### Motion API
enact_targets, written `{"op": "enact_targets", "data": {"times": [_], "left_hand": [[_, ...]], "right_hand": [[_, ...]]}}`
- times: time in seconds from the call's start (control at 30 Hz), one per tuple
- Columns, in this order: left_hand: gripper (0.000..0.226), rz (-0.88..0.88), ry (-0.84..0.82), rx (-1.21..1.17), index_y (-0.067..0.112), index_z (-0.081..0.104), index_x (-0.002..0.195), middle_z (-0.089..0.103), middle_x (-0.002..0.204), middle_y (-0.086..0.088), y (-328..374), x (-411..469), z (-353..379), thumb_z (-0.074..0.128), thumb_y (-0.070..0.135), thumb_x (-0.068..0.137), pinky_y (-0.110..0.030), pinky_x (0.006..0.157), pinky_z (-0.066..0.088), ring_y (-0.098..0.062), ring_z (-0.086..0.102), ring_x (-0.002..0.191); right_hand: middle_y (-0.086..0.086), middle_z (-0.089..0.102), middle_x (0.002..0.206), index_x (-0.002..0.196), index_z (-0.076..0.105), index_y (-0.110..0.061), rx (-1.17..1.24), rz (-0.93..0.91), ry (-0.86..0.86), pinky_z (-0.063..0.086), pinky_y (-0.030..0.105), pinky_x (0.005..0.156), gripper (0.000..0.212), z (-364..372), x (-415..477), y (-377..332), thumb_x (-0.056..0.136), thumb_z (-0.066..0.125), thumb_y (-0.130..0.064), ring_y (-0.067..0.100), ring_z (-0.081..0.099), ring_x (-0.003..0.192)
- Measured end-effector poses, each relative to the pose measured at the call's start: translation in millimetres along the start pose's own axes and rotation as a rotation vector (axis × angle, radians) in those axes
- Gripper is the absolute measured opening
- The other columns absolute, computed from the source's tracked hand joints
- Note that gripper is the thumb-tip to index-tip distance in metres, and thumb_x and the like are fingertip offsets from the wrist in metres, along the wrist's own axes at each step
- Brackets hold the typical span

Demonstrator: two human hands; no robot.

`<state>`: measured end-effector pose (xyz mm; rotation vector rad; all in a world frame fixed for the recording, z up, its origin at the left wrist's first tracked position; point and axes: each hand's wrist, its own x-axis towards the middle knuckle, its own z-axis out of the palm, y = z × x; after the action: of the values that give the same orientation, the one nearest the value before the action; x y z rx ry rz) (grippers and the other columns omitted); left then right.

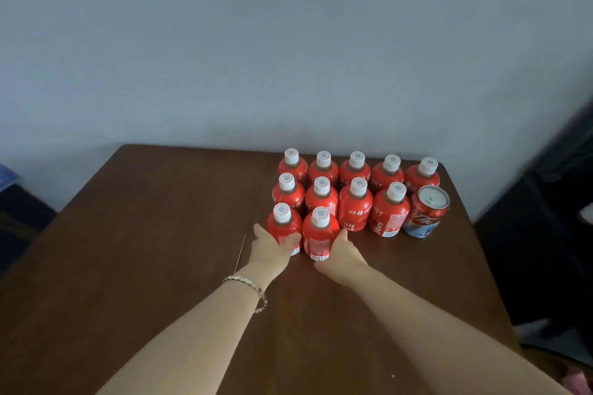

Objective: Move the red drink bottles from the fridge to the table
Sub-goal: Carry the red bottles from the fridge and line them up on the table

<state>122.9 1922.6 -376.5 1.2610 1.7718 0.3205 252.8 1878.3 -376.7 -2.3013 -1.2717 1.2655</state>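
Several red drink bottles with white caps stand upright in rows on the brown wooden table [144, 234], toward its far right. My left hand [271, 247] is wrapped around the front left bottle [284, 226], which rests on the table. My right hand [341, 253] grips the front bottle beside it [319, 231], also standing on the table. The two bottles touch the row behind them. The fridge is out of view.
A red soda can [426, 212] stands at the right end of the middle row. A plain wall rises behind the table. Dark furniture [552, 218] sits past the table's right edge, and a dark object [19, 212] lies at the far left.
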Motion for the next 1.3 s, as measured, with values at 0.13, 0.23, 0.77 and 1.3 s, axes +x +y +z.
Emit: {"op": "enact_targets", "data": {"times": [0.13,0.23,0.77,1.3], "left_hand": [[0.021,0.071,-0.237,0.41,0.012,0.052,0.097,0.058,0.089,-0.008,1,-39,-23,0.054,0.03,0.086,-0.038,0.084,0.054,-0.025,0.06,0.083],[0.03,0.218,-0.444,0.609,0.015,0.041,0.063,0.047,0.065,-0.002,10,-70,-44,0.047,0.029,0.089,-0.027,0.065,0.048,-0.02,0.055,0.071],[0.027,1.135,-0.503,0.988,0.019,0.058,0.113,0.063,0.111,0.0,34,-289,-47,0.045,0.035,0.096,-0.027,0.07,0.043,-0.018,0.06,0.097],[0.03,2.015,-0.998,1.013,0.014,0.065,0.105,0.066,0.114,-0.006,-145,-793,105,0.044,0.027,0.089,-0.028,0.081,0.046,-0.027,0.061,0.104]], "right_hand": [[0.011,0.055,0.122,0.125,0.048,-0.005,-0.138,-0.028,-0.041,0.049,0.032,0.078,0.045,-7,-35,0,0.084,0.058,-0.021,0.026,0.059,0.104],[0.007,0.059,0.115,0.114,0.057,-0.008,-0.206,-0.078,-0.013,0.047,0.03,0.074,0.03,-15,-71,-6,0.087,0.054,-0.02,0.023,0.06,0.1],[0.01,0.064,0.107,0.116,0.066,-0.004,-0.272,0.28,0.283,0.049,0.033,0.09,0.037,-35,-348,47,0.093,0.05,-0.028,0.024,0.06,0.096],[0.004,0.07,0.111,0.103,0.072,-0.02,0.218,1.003,0.985,0.051,0.029,0.09,0.026,138,-855,293,0.085,0.053,-0.024,0.023,0.064,0.103]]}}
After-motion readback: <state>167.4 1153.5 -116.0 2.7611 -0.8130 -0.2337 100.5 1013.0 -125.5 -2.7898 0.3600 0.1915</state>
